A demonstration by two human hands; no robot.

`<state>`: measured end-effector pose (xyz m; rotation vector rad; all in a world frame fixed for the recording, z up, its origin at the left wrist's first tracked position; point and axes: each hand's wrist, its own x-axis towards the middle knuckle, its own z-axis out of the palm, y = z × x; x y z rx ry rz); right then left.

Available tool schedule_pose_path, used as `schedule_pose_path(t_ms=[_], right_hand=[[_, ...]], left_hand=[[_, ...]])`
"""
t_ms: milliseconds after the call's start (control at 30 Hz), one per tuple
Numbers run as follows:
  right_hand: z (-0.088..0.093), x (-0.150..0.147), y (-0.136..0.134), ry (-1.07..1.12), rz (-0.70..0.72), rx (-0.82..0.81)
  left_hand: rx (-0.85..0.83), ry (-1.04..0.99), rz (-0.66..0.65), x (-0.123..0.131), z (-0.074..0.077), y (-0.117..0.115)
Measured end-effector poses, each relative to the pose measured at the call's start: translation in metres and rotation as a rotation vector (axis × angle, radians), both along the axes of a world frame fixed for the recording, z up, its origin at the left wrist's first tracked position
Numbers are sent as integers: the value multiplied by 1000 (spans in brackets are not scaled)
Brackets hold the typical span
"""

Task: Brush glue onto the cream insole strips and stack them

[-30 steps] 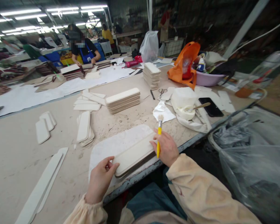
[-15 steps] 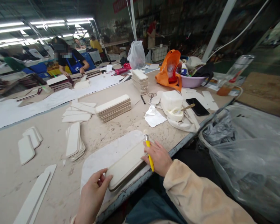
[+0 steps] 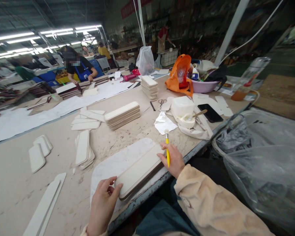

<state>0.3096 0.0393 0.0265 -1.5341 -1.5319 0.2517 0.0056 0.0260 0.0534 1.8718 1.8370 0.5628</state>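
Observation:
A stack of long cream panels with rounded corners (image 3: 140, 170) lies on a white sheet (image 3: 105, 164) at the table's front edge. At its near left corner my left hand (image 3: 104, 198) is closed, thumb and fingers pinching the top panel's end. My right hand (image 3: 175, 162) is at the stack's far end, with a yellow-handled brush (image 3: 167, 152) held between the fingers, bristles up. Its thumb and fingertips also touch the panel there. Beyond the hand are a crumpled white paper (image 3: 164, 123) and a white tub (image 3: 183, 106) with a wooden stick (image 3: 200, 113).
More panel stacks (image 3: 123, 116) and loose strips (image 3: 45, 203) are spread over the table. A black phone (image 3: 210, 113), scissors (image 3: 162, 103), an orange bag (image 3: 178, 75) and a tilted bottle (image 3: 250, 78) are to the right. A plastic-lined bin (image 3: 258, 164) adjoins the table edge. A co-worker (image 3: 81, 68) works opposite.
My right hand and the brush have shifted slightly right along the panel's end, the brush now more upright. My left hand keeps its pinch. The whole view has shifted a little.

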Motion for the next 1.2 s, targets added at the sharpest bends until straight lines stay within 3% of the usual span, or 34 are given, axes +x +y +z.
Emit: schedule_pose_path(t_ms=[133,233,333,500,600,767,967,1200], right_hand=[[3,-5,-1,223,-2,-26],[18,-9,5,476,30,-31],[49,-13,17,688,155,8],[110,-23,51,793,395,61],[126,-30,73,814,495,73],[117,-35,100,872,464,93],[95,-28,110,707,326,65],[86,-16,116,639,197,72]], left_hand=[[46,2,-33,-2,-3,0],[81,-12,-72,-2,4,5],[73,-70,-126,4,24,18],[-78,-342,-263,30,63,46],[-241,-573,-331,52,74,55],[-275,-776,-255,86,66,55],[-262,-783,-85,106,53,61],[-297,-792,-19,120,52,64]])
